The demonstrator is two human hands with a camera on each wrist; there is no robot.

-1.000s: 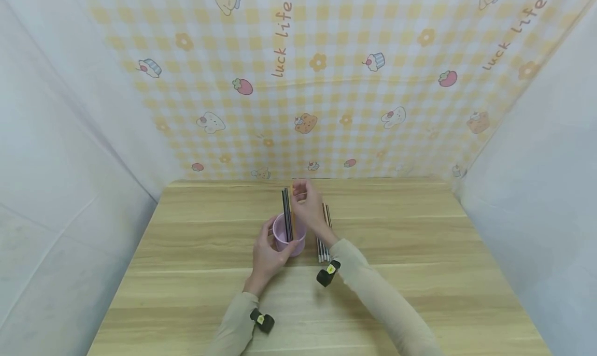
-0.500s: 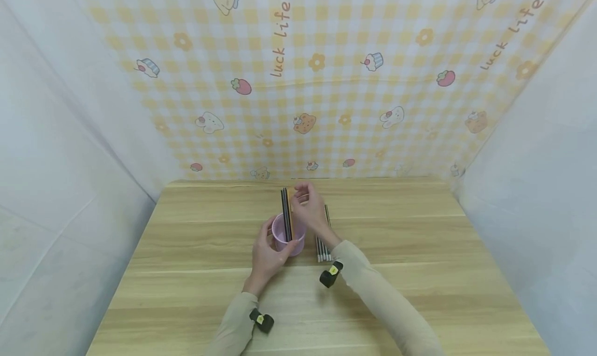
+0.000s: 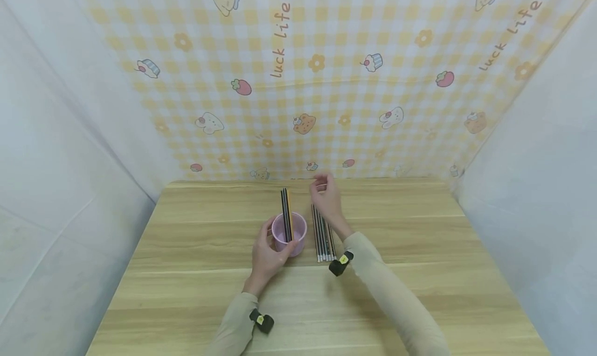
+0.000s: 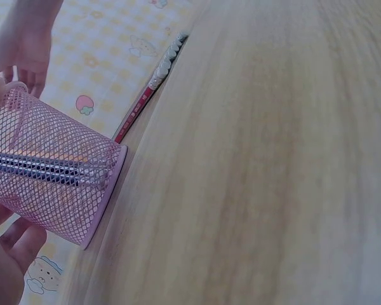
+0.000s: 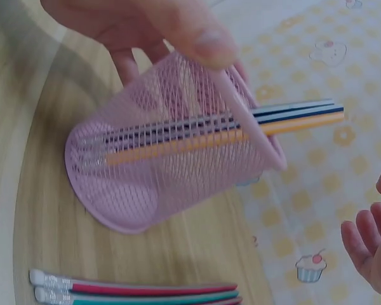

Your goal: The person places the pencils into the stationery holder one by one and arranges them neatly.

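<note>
A pink mesh pencil cup [image 3: 299,246] stands on the table, and my left hand [image 3: 268,256] grips it by the side with the thumb over the rim. Inside it several dark pencils [image 3: 285,205] and one orange-yellow pencil [image 5: 305,122] lean together, their eraser ends down at the base. My right hand [image 3: 327,198] is up and to the right of the cup, over the far end of a row of pencils [image 3: 324,239]. Its fingers bend loosely with nothing between them. The row lies side by side on the table, white eraser ends toward me; red and green barrels show in the right wrist view.
The wooden table [image 3: 196,273] meets a yellow checked cloth backdrop [image 3: 326,97] at its far edge. White cloth walls [image 3: 60,164] close off the left and right sides. A black wrist camera [image 3: 341,263] sits at my right cuff.
My right hand has let go of the orange-yellow pencil, now standing in the cup, and has moved right over the row of pencils. My left hand and the cup have stayed put.
</note>
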